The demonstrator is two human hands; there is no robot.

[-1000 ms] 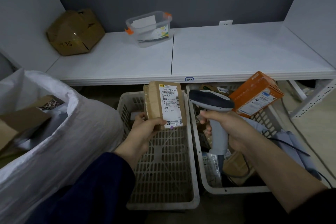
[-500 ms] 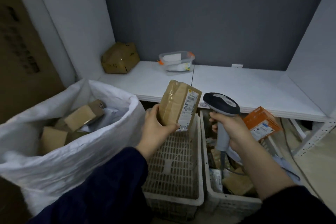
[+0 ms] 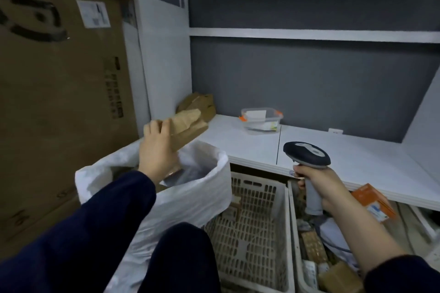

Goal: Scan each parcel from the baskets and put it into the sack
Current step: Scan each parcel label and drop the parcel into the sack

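A single wide-angle camera worn on the person's head looks forward and down at close range, with the white shelf (image 3: 345,162) at 1 o'clock, the sack (image 3: 190,200) at 8 and the baskets (image 3: 259,194) at 5.

The person wears a dark navy long-sleeved top. The left sleeve (image 3: 114,209) reaches the wrist, its cuff just behind the left hand (image 3: 158,150). The right sleeve (image 3: 404,273) ends well back from the right hand (image 3: 319,183), baring the forearm. A dark navy trouser leg (image 3: 181,257) shows below the hands.
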